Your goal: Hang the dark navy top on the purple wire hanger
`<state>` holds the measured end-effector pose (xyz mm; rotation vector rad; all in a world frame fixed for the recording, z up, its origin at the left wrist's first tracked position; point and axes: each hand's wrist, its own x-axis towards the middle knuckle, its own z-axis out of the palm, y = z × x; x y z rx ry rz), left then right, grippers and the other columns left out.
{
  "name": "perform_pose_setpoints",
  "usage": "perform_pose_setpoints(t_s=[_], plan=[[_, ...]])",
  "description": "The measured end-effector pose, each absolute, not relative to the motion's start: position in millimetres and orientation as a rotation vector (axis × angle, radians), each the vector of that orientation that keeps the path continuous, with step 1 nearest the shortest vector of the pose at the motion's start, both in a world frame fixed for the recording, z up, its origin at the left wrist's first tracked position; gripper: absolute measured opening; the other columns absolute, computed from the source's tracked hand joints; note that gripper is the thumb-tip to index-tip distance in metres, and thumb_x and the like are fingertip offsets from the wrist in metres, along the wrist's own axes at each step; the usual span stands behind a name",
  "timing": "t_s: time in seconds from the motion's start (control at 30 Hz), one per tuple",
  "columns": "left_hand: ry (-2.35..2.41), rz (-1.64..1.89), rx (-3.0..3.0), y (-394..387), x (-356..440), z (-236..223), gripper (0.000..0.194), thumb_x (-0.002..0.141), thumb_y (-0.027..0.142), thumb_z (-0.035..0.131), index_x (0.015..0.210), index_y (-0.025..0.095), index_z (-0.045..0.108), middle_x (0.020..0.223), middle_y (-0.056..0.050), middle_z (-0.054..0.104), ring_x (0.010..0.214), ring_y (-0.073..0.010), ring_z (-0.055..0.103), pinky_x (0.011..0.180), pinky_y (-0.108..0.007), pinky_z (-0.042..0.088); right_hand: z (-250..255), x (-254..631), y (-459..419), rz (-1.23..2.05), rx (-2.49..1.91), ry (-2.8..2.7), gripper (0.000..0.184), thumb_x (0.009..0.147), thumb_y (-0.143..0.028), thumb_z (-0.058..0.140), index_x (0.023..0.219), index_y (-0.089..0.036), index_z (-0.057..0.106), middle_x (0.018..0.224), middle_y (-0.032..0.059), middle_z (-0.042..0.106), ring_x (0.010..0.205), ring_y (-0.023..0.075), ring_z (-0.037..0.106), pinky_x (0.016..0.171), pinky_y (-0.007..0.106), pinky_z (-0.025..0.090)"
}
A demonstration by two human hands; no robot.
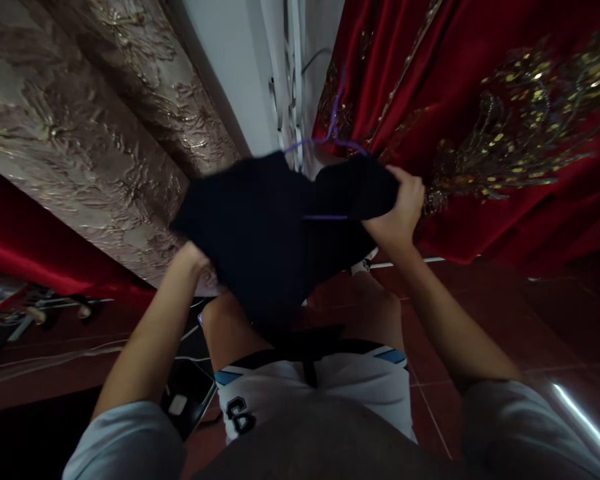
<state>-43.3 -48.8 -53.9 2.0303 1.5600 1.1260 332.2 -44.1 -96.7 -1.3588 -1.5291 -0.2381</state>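
Note:
A dark navy or black garment [260, 227], probably a top, hangs stretched between my two hands over my knees. Inside it sits a thin purple hanger [325, 217]: the lower bar shows across the opening, and the hook rises above the neckline. My right hand [400, 207] is closed around the garment's right shoulder at the hanger's end. Lower down, my left hand [197, 261] grips the left edge of the cloth; it is slightly blurred and its fingers are mostly behind the fabric.
A textured beige-gold curtain [130, 113] hangs at the left. Red satin cloth with gold sequins [520, 133] hangs at the right. White metal poles [293, 73] stand ahead. A dark device with a white square [185, 397] lies low at the left near cables. The floor [460, 320] is red tile.

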Motion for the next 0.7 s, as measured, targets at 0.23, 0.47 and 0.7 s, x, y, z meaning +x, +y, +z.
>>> perform_pose_setpoints(t_s=[0.23, 0.47, 0.7], plan=[[1.235, 1.368, 1.248, -71, -34, -135, 0.08, 0.085, 0.088, 0.039, 0.143, 0.035, 0.055, 0.146, -0.008, 0.061, 0.141, -0.033, 0.053, 0.113, -0.054, 0.05, -18, 329, -49, -0.219, -1.406, -1.664, 0.063, 0.087, -0.046, 0.067, 0.144, -0.026, 0.049, 0.13, 0.0158, 0.053, 0.128, 0.041, 0.045, 0.111, 0.065, 0.033], [1.349, 1.58, 1.218, -115, -3, -153, 0.067, 0.075, 0.046, 0.086, 0.133, 0.028, 0.06, 0.134, -0.006, 0.069, 0.139, -0.0304, 0.055, 0.124, -0.047, 0.041, -21, 343, -77, -0.404, -1.278, -1.878, 0.089, 0.066, -0.038, 0.079, 0.149, -0.025, 0.049, 0.138, 0.0139, 0.054, 0.128, 0.0385, 0.048, 0.111, 0.059, 0.04], [1.366, 1.514, 0.881, -166, 33, -164, 0.059, 0.073, 0.049, 0.086, 0.124, 0.026, 0.067, 0.124, -0.007, 0.074, 0.128, -0.0335, 0.065, 0.114, -0.048, 0.053, -133, 255, -92, 0.032, -1.35, -1.297, 0.08, 0.079, -0.041, 0.065, 0.149, -0.025, 0.029, 0.141, 0.0166, 0.045, 0.122, 0.0311, 0.054, 0.1, 0.052, 0.05]])
